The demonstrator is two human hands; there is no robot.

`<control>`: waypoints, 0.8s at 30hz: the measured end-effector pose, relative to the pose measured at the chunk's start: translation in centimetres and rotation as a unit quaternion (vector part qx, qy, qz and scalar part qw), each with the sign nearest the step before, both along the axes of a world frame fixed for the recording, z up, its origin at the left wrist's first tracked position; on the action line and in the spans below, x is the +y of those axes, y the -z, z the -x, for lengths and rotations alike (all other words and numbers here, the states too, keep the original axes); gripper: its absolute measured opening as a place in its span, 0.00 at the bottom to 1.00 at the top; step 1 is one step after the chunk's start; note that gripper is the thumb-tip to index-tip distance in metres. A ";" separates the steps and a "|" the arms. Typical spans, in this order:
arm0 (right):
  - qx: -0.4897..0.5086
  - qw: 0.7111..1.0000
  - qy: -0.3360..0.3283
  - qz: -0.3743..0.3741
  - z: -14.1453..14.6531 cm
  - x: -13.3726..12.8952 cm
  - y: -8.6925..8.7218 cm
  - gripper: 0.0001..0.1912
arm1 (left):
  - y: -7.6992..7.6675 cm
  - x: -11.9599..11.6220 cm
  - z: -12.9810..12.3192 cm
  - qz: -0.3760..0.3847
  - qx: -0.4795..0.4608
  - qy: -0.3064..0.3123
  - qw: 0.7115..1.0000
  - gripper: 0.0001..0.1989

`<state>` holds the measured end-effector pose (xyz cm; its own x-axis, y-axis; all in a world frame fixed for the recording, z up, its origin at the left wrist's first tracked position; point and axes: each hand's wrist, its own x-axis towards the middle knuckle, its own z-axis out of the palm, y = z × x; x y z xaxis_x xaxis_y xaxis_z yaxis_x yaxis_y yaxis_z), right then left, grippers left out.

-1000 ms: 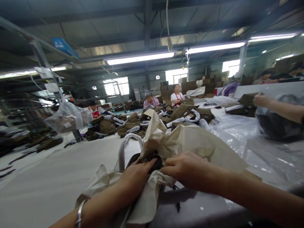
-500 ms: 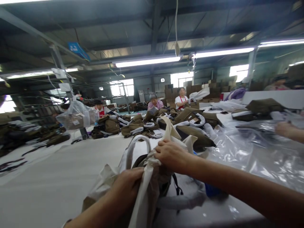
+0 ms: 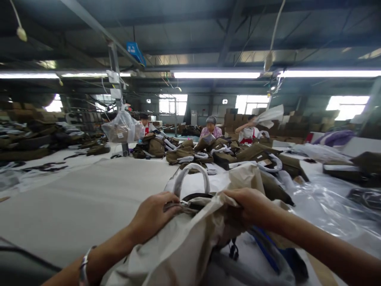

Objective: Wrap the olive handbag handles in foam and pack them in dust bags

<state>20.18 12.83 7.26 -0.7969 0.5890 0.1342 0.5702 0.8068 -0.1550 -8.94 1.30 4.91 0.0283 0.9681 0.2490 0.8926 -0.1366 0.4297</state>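
A dark bag [image 3: 198,196] is in front of me, mostly covered by a crumpled cream sheet [image 3: 172,246], paper or thin cloth. Its handle [image 3: 192,169], wrapped in white, arches up at the far side. My left hand [image 3: 153,214] is closed on the near-left edge of the bag's opening, thumb and fingers pinching it. To the right, my right hand [image 3: 253,206] grips a bunched fold of the cream sheet. Below that hand, a black cord [image 3: 233,250] hangs beside a blue piece [image 3: 268,250] and another grey-wrapped strap [image 3: 250,268].
Olive bags [image 3: 258,153] with wrapped handles are heaped across the table's far side. Clear plastic bags [image 3: 321,202] lie at right. A post [image 3: 124,149] with a hanging plastic bag [image 3: 122,127] stands left. Co-workers [image 3: 211,129] sit beyond the heap; one lifts a white sheet [image 3: 270,115].
My view has swung right to left across the scene, shifting things rightward. My hands have moved apart, the right one drawing the cream sheet rightward, and the bag's opening shows more.
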 end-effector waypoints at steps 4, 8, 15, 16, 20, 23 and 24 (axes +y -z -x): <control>-0.059 0.996 0.054 0.025 1.8 0.5 -0.8 0.16 | -0.6 0.7 1.3 -0.021 -0.041 -0.001 0.999 0.10; -0.126 0.990 0.068 -0.006 4.1 1.2 -1.4 0.18 | -3.3 0.2 1.6 0.015 -0.137 0.098 0.986 0.14; -0.185 0.982 0.031 0.014 6.4 3.0 -2.5 0.20 | -5.1 -2.6 -0.8 0.083 -0.026 0.195 0.977 0.35; -0.195 0.980 0.022 0.019 6.4 3.3 -2.7 0.21 | -4.6 -2.4 -0.9 0.097 0.004 0.190 0.977 0.38; -0.175 0.984 0.011 0.005 6.1 3.1 -3.9 0.28 | -3.1 -0.3 0.8 0.107 -0.052 0.115 0.986 0.28; -0.057 0.992 -0.110 -0.034 6.7 1.1 -4.8 0.34 | -3.6 0.9 2.7 0.135 -0.160 0.166 0.964 0.18; -0.028 0.981 -0.189 -0.036 7.2 0.4 -4.8 0.32 | -3.9 1.2 3.1 0.151 -0.183 0.192 0.952 0.16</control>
<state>12.99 13.26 12.10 -0.9638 0.2414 0.1136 0.2350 0.9697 -0.0670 -12.07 2.51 8.82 0.3600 0.9327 0.0231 0.5842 -0.2447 0.7739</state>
